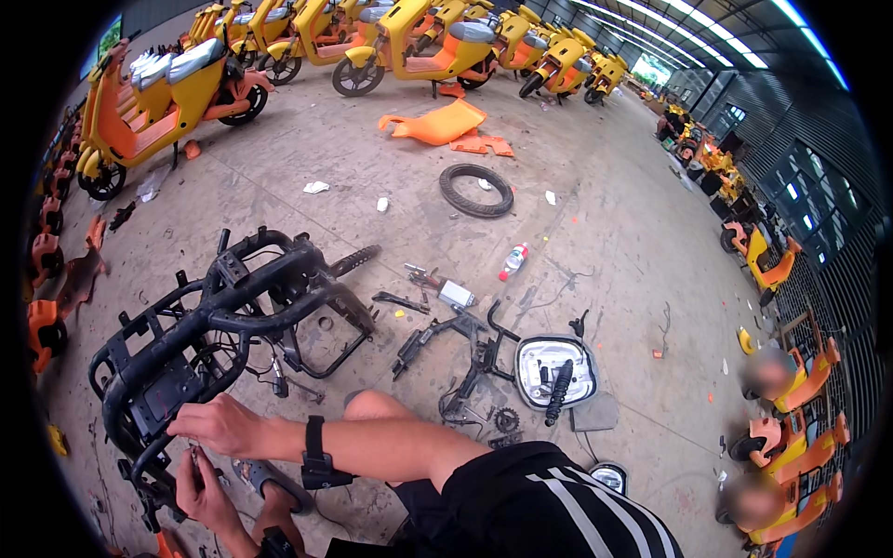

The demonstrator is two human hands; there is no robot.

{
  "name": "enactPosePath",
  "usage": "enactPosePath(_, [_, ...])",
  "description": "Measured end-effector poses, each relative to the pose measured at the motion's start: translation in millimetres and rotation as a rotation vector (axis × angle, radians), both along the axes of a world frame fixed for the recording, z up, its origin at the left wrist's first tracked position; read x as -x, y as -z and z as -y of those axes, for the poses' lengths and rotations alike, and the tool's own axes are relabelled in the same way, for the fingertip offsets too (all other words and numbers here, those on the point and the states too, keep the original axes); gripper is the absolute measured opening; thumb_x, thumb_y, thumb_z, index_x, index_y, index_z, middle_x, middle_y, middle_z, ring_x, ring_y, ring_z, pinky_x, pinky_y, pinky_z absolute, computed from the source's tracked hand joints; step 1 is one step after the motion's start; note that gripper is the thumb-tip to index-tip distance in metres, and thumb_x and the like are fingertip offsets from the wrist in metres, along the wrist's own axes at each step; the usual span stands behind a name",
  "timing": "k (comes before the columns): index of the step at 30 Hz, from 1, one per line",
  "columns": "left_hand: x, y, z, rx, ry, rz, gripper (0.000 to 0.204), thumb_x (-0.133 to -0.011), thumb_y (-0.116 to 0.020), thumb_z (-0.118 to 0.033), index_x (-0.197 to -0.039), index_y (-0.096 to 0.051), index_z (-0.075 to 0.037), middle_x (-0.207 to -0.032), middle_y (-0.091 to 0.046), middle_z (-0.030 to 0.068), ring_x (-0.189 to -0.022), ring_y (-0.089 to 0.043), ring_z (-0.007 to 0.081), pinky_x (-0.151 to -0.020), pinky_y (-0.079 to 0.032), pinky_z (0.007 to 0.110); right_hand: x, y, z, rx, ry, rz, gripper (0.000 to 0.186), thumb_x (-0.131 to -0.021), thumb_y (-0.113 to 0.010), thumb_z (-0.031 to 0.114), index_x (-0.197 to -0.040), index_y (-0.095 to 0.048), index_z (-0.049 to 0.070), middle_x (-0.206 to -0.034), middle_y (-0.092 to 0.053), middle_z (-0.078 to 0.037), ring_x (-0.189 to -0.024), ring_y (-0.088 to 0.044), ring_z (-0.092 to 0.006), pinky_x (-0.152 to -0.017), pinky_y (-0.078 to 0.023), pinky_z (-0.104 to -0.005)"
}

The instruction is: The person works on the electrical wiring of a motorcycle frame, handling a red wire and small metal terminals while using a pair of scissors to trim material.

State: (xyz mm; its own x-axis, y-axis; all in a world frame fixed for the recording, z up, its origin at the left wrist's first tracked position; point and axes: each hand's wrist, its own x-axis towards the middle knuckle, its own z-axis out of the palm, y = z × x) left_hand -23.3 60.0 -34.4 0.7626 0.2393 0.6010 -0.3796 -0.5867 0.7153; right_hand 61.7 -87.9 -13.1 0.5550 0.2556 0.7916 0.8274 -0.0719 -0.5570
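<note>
Stripped black scooter frame (219,321) lies on its side on the concrete floor (605,242), at the person's lower left. The right hand (219,426), crossing over from the right with a black wristband on its forearm, rests on the frame's rear tubes with fingers curled loosely; whether it grips anything, I cannot tell. The left hand (206,493) sits just below it, fingers pinched around a small thin tool or wire end that is too small to make out. Near the knee lies an upturned headlight housing (555,370) with a black shock absorber (558,391) resting across it. Beyond lie a loose tyre (475,190) and a plastic bottle (513,261). The frame's lower end is cut off by the dark rim.
</note>
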Motion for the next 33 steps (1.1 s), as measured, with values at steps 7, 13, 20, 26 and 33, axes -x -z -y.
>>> enactPosePath(7, [0.9,-3.0,5.0,0.030,-0.011,-0.023,0.015,-0.096,-0.069,0.000,-0.108,-0.070,0.008,-0.083,-0.068,0.0044,-0.067,-0.055,0.0067,-0.058,-0.045,0.022,1.0,0.1,1.0,0.009,0.013,0.031,0.024,-0.080,-0.064,0.004,-0.103,-0.070,0.002,-0.093,-0.069,-0.011,-0.075,-0.071,-0.0317,-0.062,-0.058,-0.0382])
enactPosePath(13, [0.8,-0.1,3.6,0.068,-0.017,-0.017,0.015,-0.096,-0.070,-0.002,-0.107,-0.070,0.007,-0.081,-0.067,0.0032,-0.064,-0.053,0.0055,-0.056,-0.043,0.021,0.3,-1.9,1.5,0.032,0.039,0.091,0.025,-0.078,-0.065,0.003,-0.102,-0.070,0.002,-0.092,-0.069,-0.011,-0.073,-0.071,-0.0313,-0.059,-0.057,-0.0383])
enactPosePath(20, [0.2,1.7,1.1,0.046,-0.029,-0.024,0.014,-0.095,-0.071,-0.002,-0.106,-0.070,0.007,-0.078,-0.065,0.0022,-0.062,-0.051,0.0053,-0.055,-0.042,0.021,-1.6,-2.4,3.8,0.012,0.005,0.051,0.025,-0.078,-0.064,0.001,-0.103,-0.071,0.002,-0.090,-0.070,-0.011,-0.072,-0.071,-0.0310,-0.060,-0.057,-0.0385])
enactPosePath(26, [-0.8,0.6,1.9,0.020,-0.031,-0.011,0.013,-0.095,-0.071,-0.002,-0.105,-0.070,0.007,-0.076,-0.062,0.0016,-0.062,-0.049,0.0055,-0.054,-0.040,0.022,-0.7,-3.6,3.9,-0.008,-0.025,0.015,0.021,-0.084,-0.064,0.002,-0.104,-0.070,0.001,-0.092,-0.070,-0.011,-0.076,-0.071,-0.0324,-0.063,-0.057,-0.0388])
enactPosePath(33, [0.8,-3.3,3.4,0.028,-0.021,-0.038,0.012,-0.095,-0.071,-0.002,-0.104,-0.070,0.007,-0.078,-0.063,0.0020,-0.063,-0.048,0.0057,-0.054,-0.039,0.022,1.7,-0.9,0.1,0.023,-0.002,-0.052,0.011,-0.089,-0.064,0.005,-0.099,-0.068,0.002,-0.091,-0.067,-0.012,-0.073,-0.069,-0.0330,-0.061,-0.055,-0.0407])
